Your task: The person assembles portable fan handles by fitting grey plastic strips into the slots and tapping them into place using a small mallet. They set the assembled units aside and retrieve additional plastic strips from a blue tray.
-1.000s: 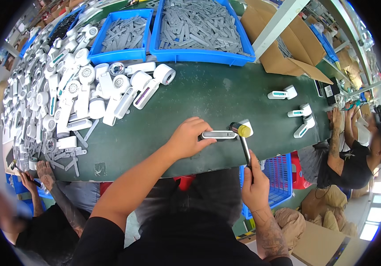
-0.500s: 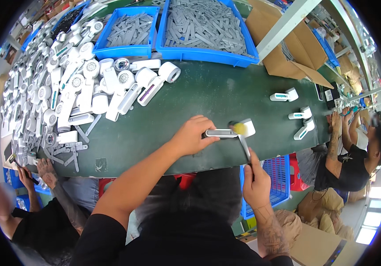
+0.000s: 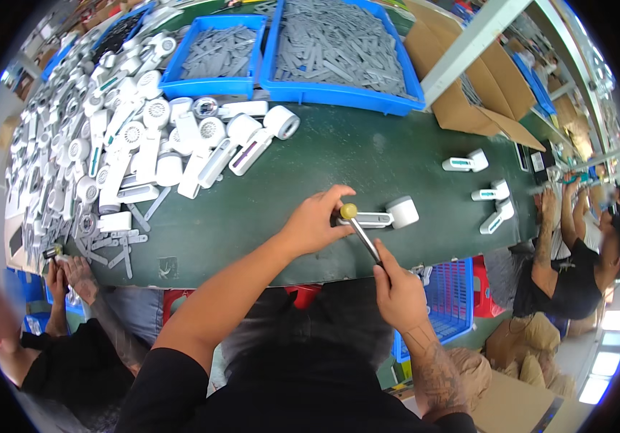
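My left hand (image 3: 315, 222) steadies a white device with a drum-shaped head (image 3: 402, 212), like a small hair dryer, by the end of its grey-edged handle. The device lies on the green tabletop (image 3: 353, 159), drum toward the right. In my right hand (image 3: 402, 297) is a small mallet (image 3: 365, 240) with a yellow head and metal shaft, gripped low on its handle. Its head is over the handle end of the device, close to my left fingers; whether it touches cannot be told. The mallet head and my hand hide that end.
A large heap of similar white devices (image 3: 133, 133) covers the left. Grey strips fill two blue trays (image 3: 339, 92) at the back. Finished-looking devices (image 3: 466, 161) lie at right, near a cardboard box (image 3: 494, 119). A blue basket (image 3: 450, 296) stands below the edge. Co-workers sit on both sides.
The mallet head has moved left, from beside the device's drum to above its handle end. My right hand has shifted left and slightly up. My left forefinger has lifted somewhat.
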Demonstrator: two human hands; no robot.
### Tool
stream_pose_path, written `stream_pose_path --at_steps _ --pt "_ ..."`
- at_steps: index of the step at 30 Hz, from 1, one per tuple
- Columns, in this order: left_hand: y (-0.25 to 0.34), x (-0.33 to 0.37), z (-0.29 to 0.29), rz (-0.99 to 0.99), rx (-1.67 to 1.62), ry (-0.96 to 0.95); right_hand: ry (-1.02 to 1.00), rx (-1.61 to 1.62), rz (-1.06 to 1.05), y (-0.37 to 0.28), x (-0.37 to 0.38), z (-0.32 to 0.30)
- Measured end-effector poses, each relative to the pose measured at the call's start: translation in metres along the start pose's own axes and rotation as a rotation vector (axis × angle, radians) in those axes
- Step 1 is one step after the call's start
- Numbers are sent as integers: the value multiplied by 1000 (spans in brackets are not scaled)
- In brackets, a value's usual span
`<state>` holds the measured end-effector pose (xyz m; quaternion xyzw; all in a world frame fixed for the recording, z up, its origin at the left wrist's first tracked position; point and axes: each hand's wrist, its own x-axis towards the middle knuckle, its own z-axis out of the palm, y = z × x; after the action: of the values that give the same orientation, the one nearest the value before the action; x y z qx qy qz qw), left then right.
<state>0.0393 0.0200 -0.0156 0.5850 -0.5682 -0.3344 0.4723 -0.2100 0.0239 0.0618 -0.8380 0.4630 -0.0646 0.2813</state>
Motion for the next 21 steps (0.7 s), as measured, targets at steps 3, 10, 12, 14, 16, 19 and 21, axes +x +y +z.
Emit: stream_pose_path --at_steps 3,10,12,14,16,19,21 --pt "-14 0 -3 289 164 35 222 179 -57 -1 1 -11" --pt "12 -88 -58 -215 90 251 582 136 153 89 22 -83" --pt "0 -133 -95 -64 168 543 556 -106 250 123 30 -100" --pt "-8 -179 -130 -371 -303 736 633 -104 203 158 41 -99" --pt "-1 -201 -160 -643 -548 890 683 -153 76 184 54 -95" --pt "2 -219 -189 -656 -916 1105 554 -170 -72 192 78 -79" --pt "16 -207 -180 -621 -798 1209 519 -198 -243 188 96 -68"
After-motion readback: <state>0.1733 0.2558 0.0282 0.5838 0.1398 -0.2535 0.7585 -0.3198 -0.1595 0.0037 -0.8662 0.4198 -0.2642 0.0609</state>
